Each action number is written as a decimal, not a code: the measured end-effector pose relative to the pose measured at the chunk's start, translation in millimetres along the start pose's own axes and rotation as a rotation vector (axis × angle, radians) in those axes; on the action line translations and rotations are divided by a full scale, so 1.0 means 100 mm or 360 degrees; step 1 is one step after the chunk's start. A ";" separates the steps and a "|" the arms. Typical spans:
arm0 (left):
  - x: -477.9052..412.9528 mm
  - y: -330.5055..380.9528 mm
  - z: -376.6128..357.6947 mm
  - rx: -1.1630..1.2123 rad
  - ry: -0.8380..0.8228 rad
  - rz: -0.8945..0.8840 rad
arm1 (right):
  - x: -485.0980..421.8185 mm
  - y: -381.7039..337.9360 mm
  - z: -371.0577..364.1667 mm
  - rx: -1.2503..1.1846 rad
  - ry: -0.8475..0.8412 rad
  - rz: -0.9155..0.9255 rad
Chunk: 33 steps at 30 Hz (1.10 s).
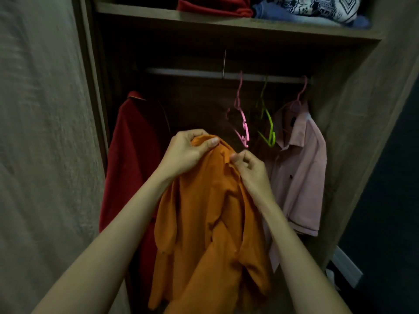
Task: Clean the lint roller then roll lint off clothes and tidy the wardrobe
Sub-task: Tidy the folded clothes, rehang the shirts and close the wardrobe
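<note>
**Orange shirt held at the wardrobe, hanging stage under way**

Both hands hold an orange shirt (210, 214) up in front of the open wardrobe (353, 114). The left hand (188, 152) is clenched around the bunched top of the shirt near the collar, thumb pressed over the fold. The right hand (249, 166), at about 4 o'clock from the left one and just beside it, pinches the fabric at the neckline with its fingertips. The rest of the shirt hangs loose and creased below the hands.

On the rail (192, 72), a dark red shirt (133, 155) hangs at 9 o'clock from the hands and a pale pink shirt (301, 168) at 3 o'clock. Between them, at about 1 o'clock, an empty pink hanger (242, 130) and an empty green hanger (269, 130) dangle. Folded clothes (215, 5) sit on the shelf at 12 o'clock.

No lint roller is in view, so whether the cleaning and rolling steps are done cannot be read here. Judging by the scene, the work is in its tidying part: the orange shirt has no visible hanger in it and is not yet on the rail, and the free hangers suggest that step is left.
</note>
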<state>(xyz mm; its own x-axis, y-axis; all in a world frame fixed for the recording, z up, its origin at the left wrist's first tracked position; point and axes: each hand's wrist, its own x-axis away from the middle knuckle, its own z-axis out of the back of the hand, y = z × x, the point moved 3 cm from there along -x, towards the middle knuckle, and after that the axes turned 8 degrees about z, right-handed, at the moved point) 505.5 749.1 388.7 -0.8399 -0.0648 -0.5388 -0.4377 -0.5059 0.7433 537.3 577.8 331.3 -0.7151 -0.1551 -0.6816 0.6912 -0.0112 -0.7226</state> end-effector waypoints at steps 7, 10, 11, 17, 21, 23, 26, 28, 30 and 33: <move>-0.09 0.17 0.15 0.0040 0.0103 -0.0035 | 0.48 0.29 -0.22 0.0026 -0.0209 -0.0223; -0.13 0.21 0.22 0.0030 0.0136 -0.0068 | 0.66 0.47 -0.34 0.0136 -0.0255 -0.0267; -0.15 0.21 0.23 0.0029 0.0152 -0.0075 | 0.68 0.52 -0.36 0.0168 -0.0234 -0.0249; -0.21 -0.03 0.43 0.0080 0.0309 0.0053 | 0.58 0.59 -0.20 0.0179 0.0024 -0.0244; -0.18 -0.26 0.51 -0.0051 0.0368 0.0172 | 0.47 0.49 0.03 0.0169 0.0238 -0.0218; -0.15 -0.35 0.49 -0.0076 0.0360 0.0220 | 0.38 0.33 0.11 0.0105 0.0381 -0.0172; -0.08 -0.43 0.41 -0.0058 0.0322 0.0243 | 0.20 0.09 0.21 -0.0022 0.0421 -0.0098; -0.02 -0.45 0.32 0.0068 0.0203 0.0259 | 0.12 -0.01 0.24 -0.0079 0.0356 -0.0113; 0.05 -0.45 0.26 0.0173 0.0080 0.0308 | 0.06 -0.05 0.26 -0.0166 0.0338 -0.0189; 0.15 -0.42 0.20 -0.0063 -0.0031 0.0357 | 0.01 -0.08 0.27 -0.0193 0.0385 -0.0269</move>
<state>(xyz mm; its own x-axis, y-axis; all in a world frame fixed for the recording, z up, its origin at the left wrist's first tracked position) 504.9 786.3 357.3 -0.9209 -0.1631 -0.3540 -0.2268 -0.5143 0.8271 533.8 551.3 339.9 -0.8331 0.0786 -0.5476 0.5531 0.1035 -0.8266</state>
